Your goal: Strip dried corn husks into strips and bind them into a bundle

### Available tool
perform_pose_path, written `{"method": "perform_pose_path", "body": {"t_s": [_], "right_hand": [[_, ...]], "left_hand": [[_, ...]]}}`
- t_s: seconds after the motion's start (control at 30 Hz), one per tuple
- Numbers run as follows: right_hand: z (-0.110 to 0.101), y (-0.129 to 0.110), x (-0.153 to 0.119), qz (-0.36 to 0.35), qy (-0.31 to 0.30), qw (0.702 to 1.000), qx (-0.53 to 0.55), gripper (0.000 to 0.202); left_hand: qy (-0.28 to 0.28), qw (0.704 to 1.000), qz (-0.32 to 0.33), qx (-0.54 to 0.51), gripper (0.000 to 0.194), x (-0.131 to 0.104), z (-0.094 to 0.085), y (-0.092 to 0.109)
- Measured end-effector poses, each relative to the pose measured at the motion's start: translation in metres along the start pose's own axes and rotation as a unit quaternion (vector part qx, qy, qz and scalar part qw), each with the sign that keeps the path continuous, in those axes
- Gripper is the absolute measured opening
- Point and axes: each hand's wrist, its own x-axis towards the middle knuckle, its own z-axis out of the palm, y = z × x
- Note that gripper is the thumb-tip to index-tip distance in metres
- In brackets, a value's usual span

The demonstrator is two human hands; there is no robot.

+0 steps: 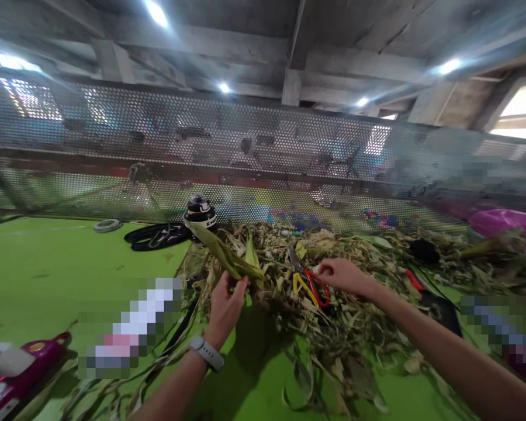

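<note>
My left hand [224, 307], with a watch [206, 353] on its wrist, pinches the lower end of a long green-yellow corn husk [217, 248]. The husk slants up and left, its tip overlapping a black and white bottle-like item [201, 213]. To the right, my right hand [342, 275] is closed with fingers curled over the pile of dry husks [346, 345]; whatever it may hold is hidden. Just beside its fingertips lies a pair of scissors [318, 287] with one red and one yellow handle loop, resting on the pile.
A perforated metal screen [254, 134] stands along the back of the green table [114, 251]. Black cable [158, 235] and a pale tape-like ring [107, 225] lie at the back left. A magenta device [26, 374] sits at front left, a purple bag [508, 222] at far right.
</note>
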Motion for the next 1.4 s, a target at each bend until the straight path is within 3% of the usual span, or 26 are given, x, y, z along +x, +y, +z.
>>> {"method": "perform_pose_path", "body": {"t_s": [0.2, 0.33, 0.53, 0.67, 0.8, 1.0, 1.4], "right_hand": [[0.032, -0.013, 0.032, 0.074, -0.057, 0.995, -0.035, 0.021], [0.037, -0.009, 0.038, 0.074, -0.062, 0.995, 0.000, 0.015], [0.033, 0.015, 0.023, 0.042, -0.059, 0.990, 0.121, 0.012], [0.033, 0.019, 0.003, 0.018, -0.017, 0.987, 0.159, 0.031], [0.034, 0.010, -0.014, -0.028, -0.010, 0.993, 0.114, 0.054], [0.033, -0.010, -0.021, -0.097, -0.011, 0.995, -0.012, 0.062], [0.024, -0.010, -0.009, -0.131, -0.031, 0.991, -0.018, 0.051]], "left_hand": [[0.005, 1.000, -0.008, -0.019, 0.028, 0.004, -0.004, -0.001], [-0.017, 0.999, -0.019, -0.038, 0.030, 0.010, -0.008, -0.009], [-0.057, 0.996, -0.022, -0.065, 0.029, 0.018, -0.012, -0.003], [-0.046, 0.991, -0.055, -0.116, 0.032, 0.020, -0.013, 0.000], [-0.004, 0.992, -0.047, -0.117, 0.024, 0.022, -0.012, -0.005], [0.006, 0.992, -0.037, -0.118, 0.023, 0.021, -0.013, -0.006], [-0.019, 0.990, -0.039, -0.136, 0.021, 0.023, -0.017, -0.003]]}}
